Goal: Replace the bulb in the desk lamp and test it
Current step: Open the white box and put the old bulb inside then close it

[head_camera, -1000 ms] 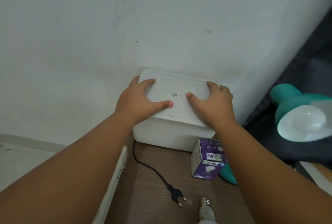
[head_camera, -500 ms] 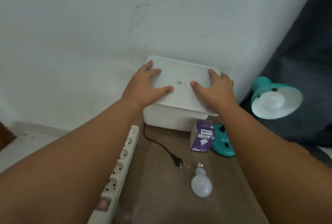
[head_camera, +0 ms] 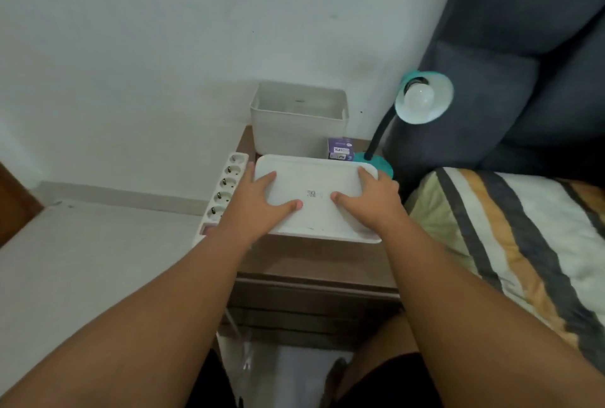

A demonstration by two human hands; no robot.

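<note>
Both my hands grip a white plastic lid (head_camera: pixel 316 201), left hand (head_camera: pixel 262 203) and right hand (head_camera: pixel 373 199) clamped on its short ends with thumbs on top, holding it level above the wooden bedside table (head_camera: pixel 314 263). Its open white bin (head_camera: pixel 298 122) stands against the wall, probably uncovered for storage. At the table's right, the teal desk lamp (head_camera: pixel 422 96) has a bulb (head_camera: pixel 419 98) fitted, beside a purple bulb box (head_camera: pixel 340 148).

the open box (head_camera: pixel 299 126) stands at the back of the bench (head_camera: pixel 314 260), against the wall. the carton (head_camera: pixel 340 148) and lamp (head_camera: pixel 422 99) are to its right, the power strip (head_camera: pixel 222 193) left, the bed (head_camera: pixel 510 227) further right.
</note>
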